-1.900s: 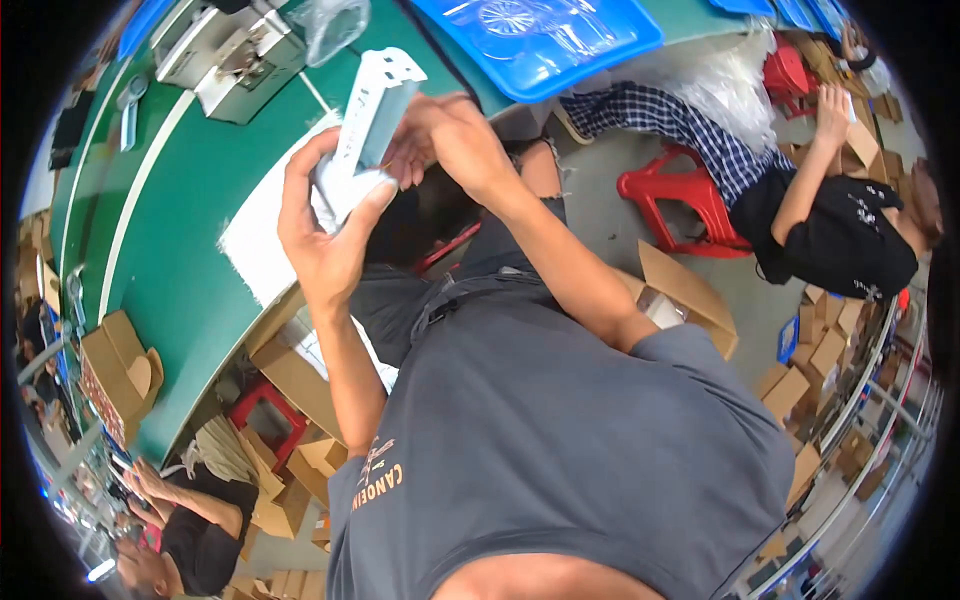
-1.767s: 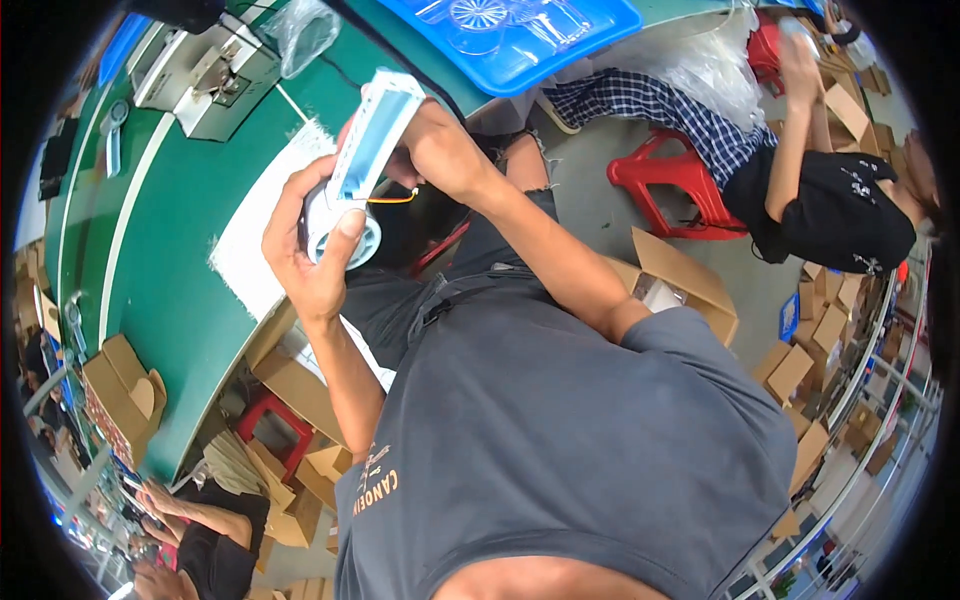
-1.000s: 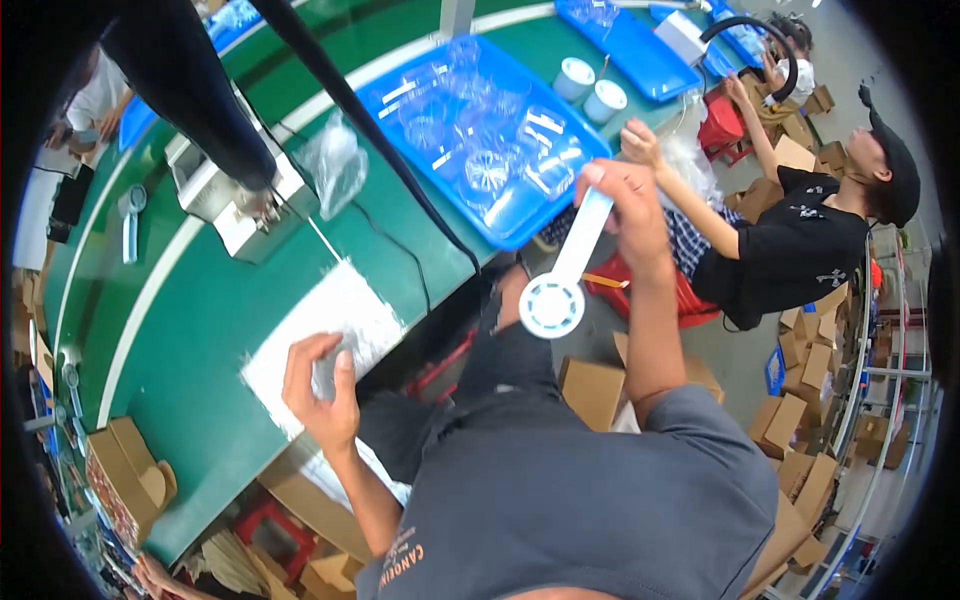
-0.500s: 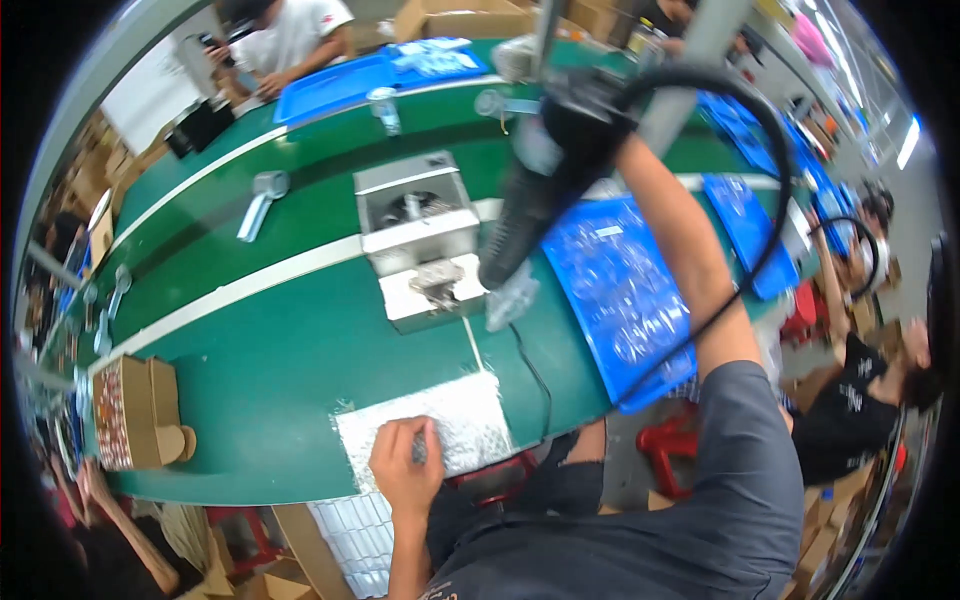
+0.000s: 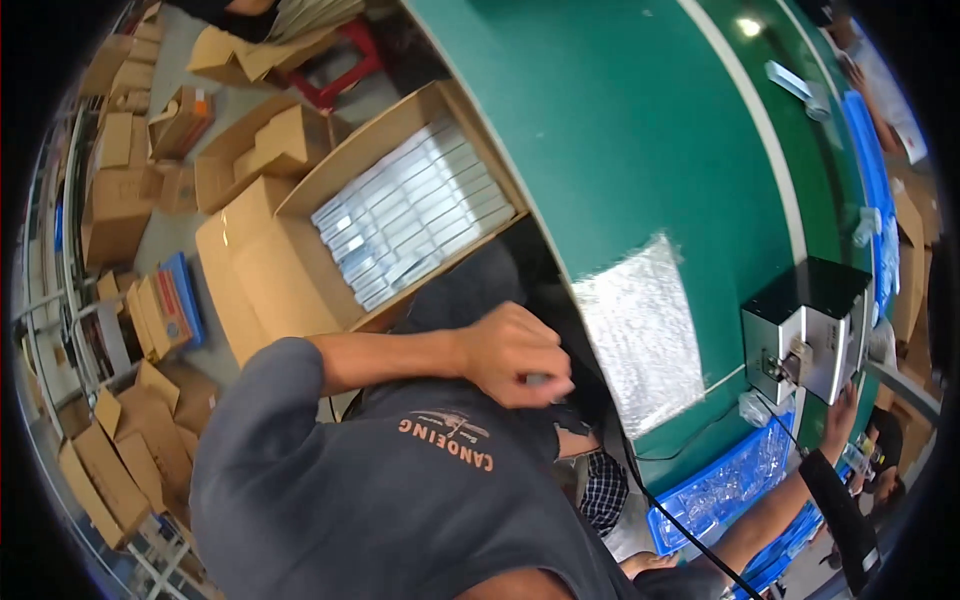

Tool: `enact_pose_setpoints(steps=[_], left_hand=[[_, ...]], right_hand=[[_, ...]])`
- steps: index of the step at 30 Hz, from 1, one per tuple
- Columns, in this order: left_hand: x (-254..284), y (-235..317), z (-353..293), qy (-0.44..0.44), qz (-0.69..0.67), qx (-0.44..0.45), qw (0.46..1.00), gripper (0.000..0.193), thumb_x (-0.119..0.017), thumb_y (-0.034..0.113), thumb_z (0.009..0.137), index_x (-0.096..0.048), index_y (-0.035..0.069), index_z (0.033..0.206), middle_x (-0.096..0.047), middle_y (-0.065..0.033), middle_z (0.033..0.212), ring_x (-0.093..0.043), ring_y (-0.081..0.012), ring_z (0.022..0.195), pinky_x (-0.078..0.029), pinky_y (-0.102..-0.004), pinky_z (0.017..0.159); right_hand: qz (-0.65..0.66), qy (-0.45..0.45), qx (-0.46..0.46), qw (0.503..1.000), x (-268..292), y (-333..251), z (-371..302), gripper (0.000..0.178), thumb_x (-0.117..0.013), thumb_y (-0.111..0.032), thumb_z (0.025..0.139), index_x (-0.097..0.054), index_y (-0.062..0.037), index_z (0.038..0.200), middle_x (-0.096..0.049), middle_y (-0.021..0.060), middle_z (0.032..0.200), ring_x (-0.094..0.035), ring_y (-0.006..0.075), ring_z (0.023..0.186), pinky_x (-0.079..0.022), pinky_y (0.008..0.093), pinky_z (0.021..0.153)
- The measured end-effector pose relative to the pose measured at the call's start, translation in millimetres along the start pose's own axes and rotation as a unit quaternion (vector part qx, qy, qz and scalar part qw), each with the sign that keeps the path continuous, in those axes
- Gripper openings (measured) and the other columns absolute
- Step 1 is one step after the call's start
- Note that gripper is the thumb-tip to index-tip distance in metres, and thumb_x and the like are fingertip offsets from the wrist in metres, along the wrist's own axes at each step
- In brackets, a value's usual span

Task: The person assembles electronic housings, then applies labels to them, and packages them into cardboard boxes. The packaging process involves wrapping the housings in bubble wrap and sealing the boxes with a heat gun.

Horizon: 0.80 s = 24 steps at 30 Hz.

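My left hand [image 5: 515, 358] is closed in a loose fist in front of my body, off the table's edge. A small greyish patch shows at its curled fingers; I cannot make out what it is. My right arm reaches across to the far right, where my right hand [image 5: 838, 425] lies with fingers stretched out against or just beside a metal box-shaped machine [image 5: 826, 345]. A black band or device [image 5: 842, 515] crosses the forearm near that wrist. Between the hands, a silvery bubble-textured sheet [image 5: 642, 340] lies at the edge of the green table [image 5: 640, 130].
Beside my left arm, an open cardboard box [image 5: 290, 280] holds rows of slim pale packages [image 5: 415, 215]. More cartons [image 5: 120, 200] and a red stool [image 5: 345, 65] stand on the floor. A blue tray [image 5: 720, 490] of clear plastic parts lies near the machine, with a black cable [image 5: 690, 535] running past.
My view has swung left and down, bringing the open box into sight. My left hand has left the silvery sheet and drawn in before my body. My right arm still reaches out beside the machine.
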State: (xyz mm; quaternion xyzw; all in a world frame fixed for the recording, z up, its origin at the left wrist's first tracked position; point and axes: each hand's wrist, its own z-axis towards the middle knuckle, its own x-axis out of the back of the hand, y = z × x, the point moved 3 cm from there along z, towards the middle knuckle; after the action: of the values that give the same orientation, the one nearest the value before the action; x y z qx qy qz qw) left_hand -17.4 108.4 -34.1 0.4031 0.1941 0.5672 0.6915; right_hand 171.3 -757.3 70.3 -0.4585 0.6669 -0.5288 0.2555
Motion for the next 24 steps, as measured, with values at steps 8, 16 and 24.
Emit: enact_pose_setpoints(steps=[8, 16, 24], left_hand=[[128.4, -149.4, -290.4, 0.022, 0.326, 0.565, 0.758, 0.031, -0.069, 0.021, 0.083, -0.059, 0.008, 0.110, -0.065, -0.0164, 0.105, -0.065, -0.0376, 0.100, -0.054, -0.0478, 0.081], [120.0, -173.2, -390.5, -0.161, 0.265, 0.667, 0.677, 0.071, -0.077, 0.038, 0.076, -0.052, 0.001, 0.131, -0.058, -0.0287, 0.127, -0.059, -0.0459, 0.117, -0.053, -0.0518, 0.097], [94.0, -213.0, -377.6, -0.093, 0.302, 0.658, 0.684, 0.078, -0.078, 0.046, 0.074, -0.056, -0.003, 0.131, -0.059, -0.0313, 0.130, -0.060, -0.0469, 0.119, -0.050, -0.0495, 0.102]], right_hand=[[-0.436, 0.132, 0.165, 0.875, -65.2, 35.4, -320.2, 0.043, -0.050, -0.025, 0.109, -0.061, 0.0080, 0.134, -0.064, 0.0189, 0.133, -0.060, 0.0261, 0.121, -0.047, 0.0368, 0.106], [-0.479, 0.137, 0.135, 0.857, 114.3, 153.3, -372.7, 0.058, -0.044, -0.040, 0.109, -0.054, 0.0081, 0.139, -0.062, 0.0263, 0.131, -0.060, 0.0356, 0.121, -0.047, 0.0414, 0.103], [-0.584, 0.058, 0.169, 0.792, 81.1, 245.6, -397.0, 0.050, -0.048, -0.036, 0.105, -0.058, 0.0049, 0.133, -0.065, 0.0239, 0.119, -0.064, 0.0349, 0.108, -0.050, 0.0432, 0.091]])
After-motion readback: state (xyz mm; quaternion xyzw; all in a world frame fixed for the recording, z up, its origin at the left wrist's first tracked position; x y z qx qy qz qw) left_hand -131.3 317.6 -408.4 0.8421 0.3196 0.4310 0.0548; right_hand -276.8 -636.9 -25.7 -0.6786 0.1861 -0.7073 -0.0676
